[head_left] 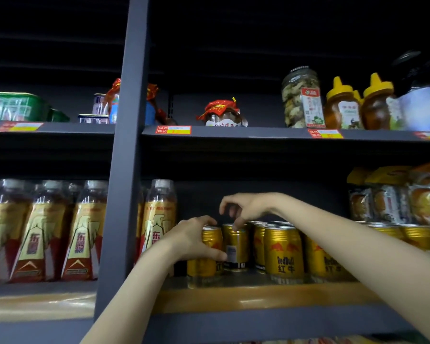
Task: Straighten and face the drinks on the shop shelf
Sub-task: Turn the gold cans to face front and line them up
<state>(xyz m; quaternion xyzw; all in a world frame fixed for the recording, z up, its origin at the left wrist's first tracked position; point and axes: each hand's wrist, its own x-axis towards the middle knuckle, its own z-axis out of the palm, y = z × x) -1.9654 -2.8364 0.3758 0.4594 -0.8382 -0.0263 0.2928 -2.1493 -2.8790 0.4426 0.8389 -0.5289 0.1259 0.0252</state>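
On the lower shelf (258, 297), right of the dark upright post (124, 170), a block of gold cans stands in rows. From the head view, the only one, the left hand (194, 238) wraps the can at the left end (209, 252), fingers curled across its front with the thumb near the rim. The right hand (243, 208) arches over the second can (235, 247) and pinches it at the top rim from about 12 o'clock. That second can shows a white label panel and a dark band instead of the bull logo, so it appears turned away, while the faced can (283, 254) at its 3 o'clock shows the logo squarely.

The step in hand, as I judge it, is facing the front-row cans: the right hand looks set to twist the second can while the left steadies its neighbour. The next move calls for a rotation about the can's own axis until the logo fronts the aisle, without knocking the cans touching it, then lining it up with the front row. Tall bottles (159, 219) stand at 9 o'clock of the hands, jars (302, 98) on the shelf above.
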